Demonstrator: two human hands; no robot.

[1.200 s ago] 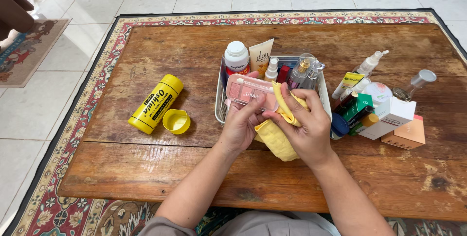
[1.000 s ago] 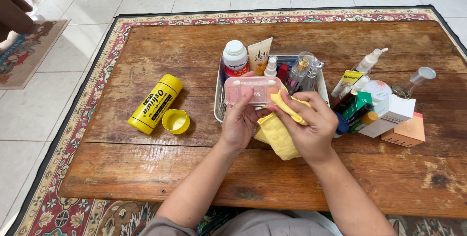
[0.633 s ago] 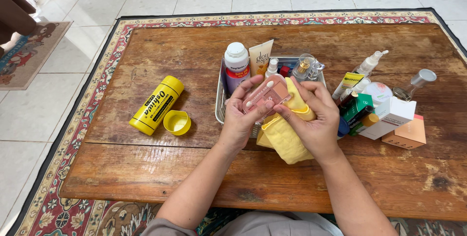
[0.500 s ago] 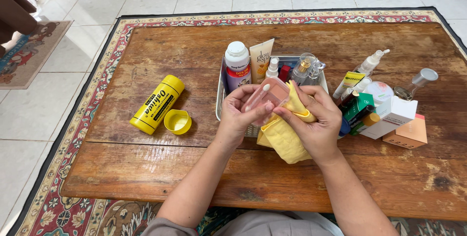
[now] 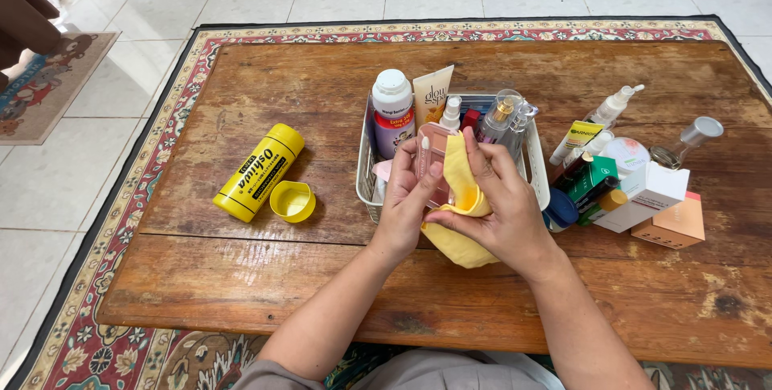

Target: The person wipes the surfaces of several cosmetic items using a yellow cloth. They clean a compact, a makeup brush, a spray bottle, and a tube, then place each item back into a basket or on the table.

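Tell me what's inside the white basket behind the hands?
The white plastic basket holds a white bottle with a red label, a cream tube, a small white spray bottle and clear glass perfume bottles. The hands and yellow cloth cover its front.

I see a basket (image 5: 367, 166) mid-table (image 5: 322, 277) holding bottles (image 5: 392, 112). A canister (image 5: 259, 172) and its cap (image 5: 292, 201) lie left of it. Boxes (image 5: 643, 197) crowd its right.

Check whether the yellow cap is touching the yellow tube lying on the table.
Apart. The head view shows a thin strip of bare wood between the yellow cap and the yellow tube; the cap sits open side up just right of the tube's lower end.
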